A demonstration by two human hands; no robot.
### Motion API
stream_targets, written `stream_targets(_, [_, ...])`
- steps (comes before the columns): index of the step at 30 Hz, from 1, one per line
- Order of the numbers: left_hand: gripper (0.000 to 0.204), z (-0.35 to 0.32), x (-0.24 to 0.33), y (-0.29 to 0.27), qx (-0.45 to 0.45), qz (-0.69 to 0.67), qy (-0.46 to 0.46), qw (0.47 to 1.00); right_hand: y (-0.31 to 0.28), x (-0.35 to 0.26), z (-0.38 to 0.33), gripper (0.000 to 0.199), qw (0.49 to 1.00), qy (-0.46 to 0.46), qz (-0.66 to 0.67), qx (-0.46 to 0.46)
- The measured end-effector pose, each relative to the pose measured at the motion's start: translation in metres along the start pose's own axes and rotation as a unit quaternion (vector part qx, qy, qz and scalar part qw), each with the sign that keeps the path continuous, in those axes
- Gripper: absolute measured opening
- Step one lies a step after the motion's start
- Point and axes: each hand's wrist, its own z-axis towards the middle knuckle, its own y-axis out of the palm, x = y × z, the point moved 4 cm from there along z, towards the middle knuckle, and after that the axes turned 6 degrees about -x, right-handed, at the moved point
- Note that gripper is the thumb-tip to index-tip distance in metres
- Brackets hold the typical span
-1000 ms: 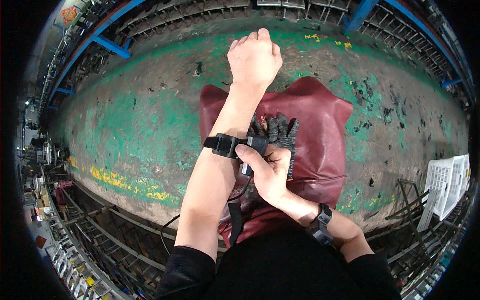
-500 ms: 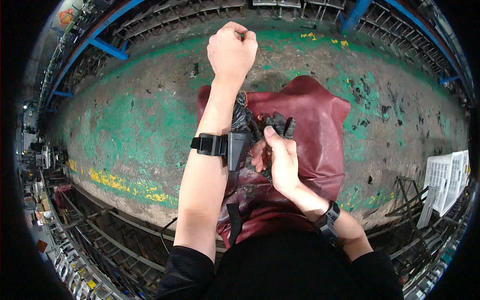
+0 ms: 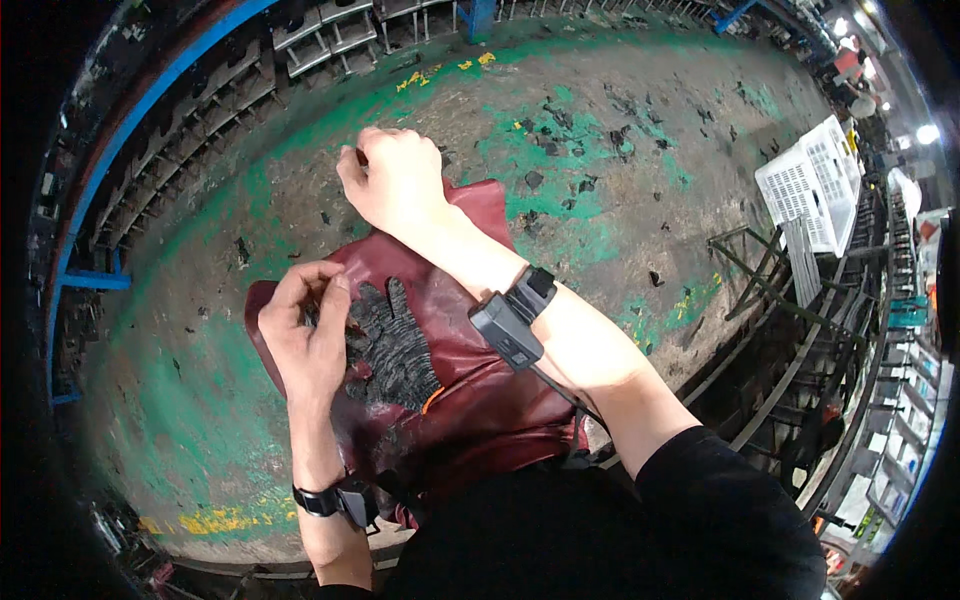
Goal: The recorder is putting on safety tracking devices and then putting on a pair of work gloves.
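My right hand [image 3: 395, 185] is stretched out past the far edge of a maroon leather-like apron [image 3: 470, 320] on my lap. Its fingers are curled into a loose fist, and nothing shows in them. Closer to me on the left, my left hand [image 3: 305, 330] has its fingers bent toward the thumb. Something dark shows in the gap, but I cannot make out whether it is held. Just right of that hand, a dark grey knitted work glove [image 3: 395, 345] with an orange cuff edge lies on the apron. Whether a second glove lies under it is hidden.
A white perforated plastic crate [image 3: 820, 185] stands at the right, beside dark metal frames [image 3: 770, 270]. Metal racks [image 3: 325, 40] and a blue beam [image 3: 150, 110] line the far left. The worn green-and-grey floor [image 3: 560, 120] has dark scraps on it.
The view has swung to the right. My left hand has come back from its outstretched place to beside the glove, while my right hand has left the glove and reached forward, curling closed.
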Motion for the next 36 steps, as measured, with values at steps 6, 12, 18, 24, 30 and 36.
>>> stream_targets(6, [0.009,-0.028,0.065,0.012,0.02,0.108,0.168,0.98,0.013,0.003,0.009,0.021,0.986,-0.107,-0.132,-0.006])
stream_targets(12, [0.017,-0.032,0.098,0.043,-0.047,0.146,0.28,0.948,0.02,-0.001,0.011,0.018,0.996,-0.042,0.048,-0.066])
stream_targets(18, [0.016,-0.034,0.09,0.037,0.024,0.1,0.263,0.959,0.03,0.016,0.004,0.023,0.611,0.435,0.638,-0.176])
stream_targets(24, [0.007,-0.021,0.04,0.008,0.06,0.158,0.13,0.977,0.001,0.015,0.012,0.03,0.958,0.175,0.217,-0.061])
stream_targets(30, [0.01,0.009,-0.038,-0.039,0.088,0.069,-0.01,0.994,0.006,0.01,-0.01,0.028,0.951,0.064,0.282,-0.107])
stream_targets(36, [0.012,-0.018,-0.046,-0.045,-0.122,0.176,-0.081,0.973,-0.004,0.029,-0.065,0.028,0.715,0.372,0.525,-0.273])
